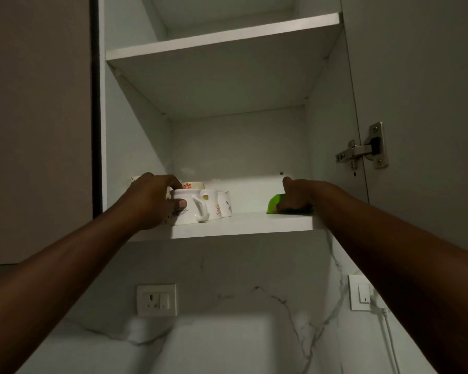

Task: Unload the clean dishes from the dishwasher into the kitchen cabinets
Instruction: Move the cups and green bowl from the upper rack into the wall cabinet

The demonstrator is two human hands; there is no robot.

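Both arms reach up into an open white wall cabinet. My left hand (153, 199) grips a white mug (191, 209) at its rim and side; the mug stands at the front left of the bottom shelf (241, 225), handle turned right. Behind it stand several more printed mugs (216, 205). At the shelf's right end my right hand (297, 195) holds a green dish (274, 202), fingers curled over it; most of the dish is hidden under the hand.
An empty shelf (222, 41) sits above. The open cabinet door with a metal hinge (362, 149) stands at the right. A dark closed cabinet (35, 125) is to the left. Wall sockets (156, 300) sit on the marble backsplash below.
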